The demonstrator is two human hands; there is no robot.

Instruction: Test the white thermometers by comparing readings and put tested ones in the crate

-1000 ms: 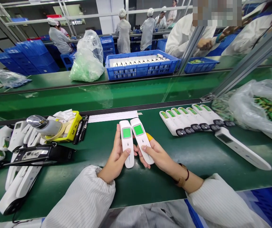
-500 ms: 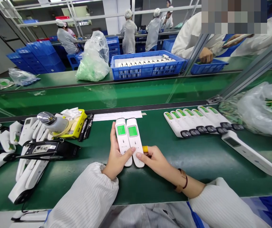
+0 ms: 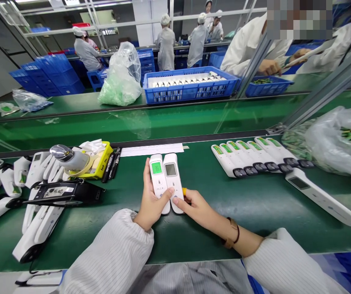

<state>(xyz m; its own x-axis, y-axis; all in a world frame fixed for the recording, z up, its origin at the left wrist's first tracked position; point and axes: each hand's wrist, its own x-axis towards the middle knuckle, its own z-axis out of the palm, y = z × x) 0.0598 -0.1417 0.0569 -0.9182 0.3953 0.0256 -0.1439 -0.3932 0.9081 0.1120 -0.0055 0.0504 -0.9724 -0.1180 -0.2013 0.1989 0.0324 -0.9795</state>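
Two white thermometers stand side by side over the green bench. My left hand [image 3: 151, 202] is wrapped around the left thermometer [image 3: 158, 179], whose screen glows green. My right hand [image 3: 195, 206] grips the right thermometer [image 3: 173, 179], thumb on its lower part; its screen is grey and dark. A yellow finger cot [image 3: 184, 191] shows on a right finger. A brown strap sits on my right wrist.
A row of several white thermometers [image 3: 255, 157] lies to the right, with one longer unit [image 3: 322, 198] nearer. More units and a black fixture [image 3: 59, 194] lie left, by a yellow tray [image 3: 97, 161]. A plastic bag [image 3: 343, 143] sits far right. Other people work beyond the conveyor.
The two thermometers came together and lowered towards the bench. The right one's screen went from lit green to dark grey; the left stays lit.
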